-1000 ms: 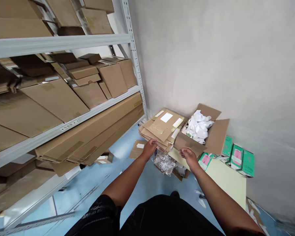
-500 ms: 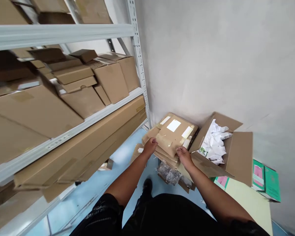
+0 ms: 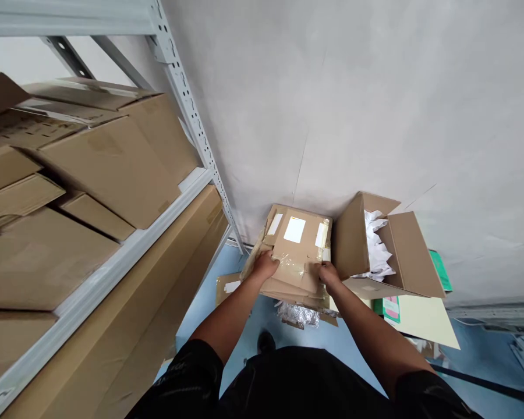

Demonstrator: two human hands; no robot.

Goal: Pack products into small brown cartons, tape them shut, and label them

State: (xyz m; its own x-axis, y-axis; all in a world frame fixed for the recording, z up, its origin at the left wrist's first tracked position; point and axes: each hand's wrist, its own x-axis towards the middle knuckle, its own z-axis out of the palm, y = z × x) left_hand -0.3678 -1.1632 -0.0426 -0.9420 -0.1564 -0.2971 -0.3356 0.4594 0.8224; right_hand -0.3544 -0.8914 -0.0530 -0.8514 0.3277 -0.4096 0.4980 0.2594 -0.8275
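A flattened cardboard box (image 3: 293,250) with white labels and clear tape lies on top of a stack of flattened cardboard (image 3: 283,295) by the wall. On its left edge, my left hand (image 3: 265,265) is closed with the thumb over the top. My right hand (image 3: 328,273) grips the opposite edge in the same way. The fingertips under the cardboard are hidden. Just right of my right hand stands an open cardboard box (image 3: 349,244) holding crumpled white paper (image 3: 378,250).
Metal shelving (image 3: 187,105) loaded with cardboard boxes (image 3: 113,169) rises on the left. Clear plastic wrap (image 3: 299,314) and another cardboard piece (image 3: 222,288) lie low near the stack. A pale tabletop (image 3: 428,320) and green boxes (image 3: 390,308) are at the right.
The view has swung right and nearer the wall. My hands have moved farther along the cardboard's sides, and its near part now lies flatter.
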